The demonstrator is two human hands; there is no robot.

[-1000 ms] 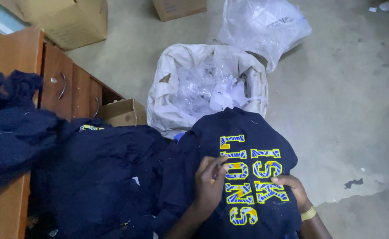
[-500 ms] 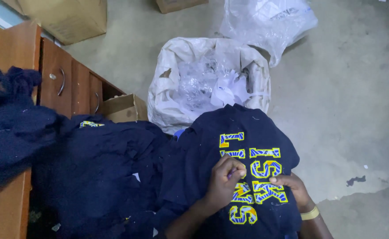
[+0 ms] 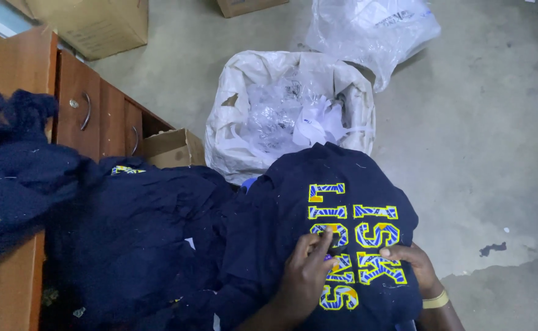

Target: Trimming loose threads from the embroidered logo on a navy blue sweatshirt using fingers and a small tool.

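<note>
Navy shirt point(image 3: 293, 208) under both hands: left hand point(image 3: 303, 279) pinches its lettering, right hand point(image 3: 413, 266) presses flat.

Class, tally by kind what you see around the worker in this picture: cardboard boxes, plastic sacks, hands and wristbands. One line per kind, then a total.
Cardboard boxes: 3 (large top left, top centre, small by the desk)
Plastic sacks: 2 (white open sack, clear bag)
Hands: 2 (left hand, right hand)
Yellow wristband: 1
Total: 8
</note>
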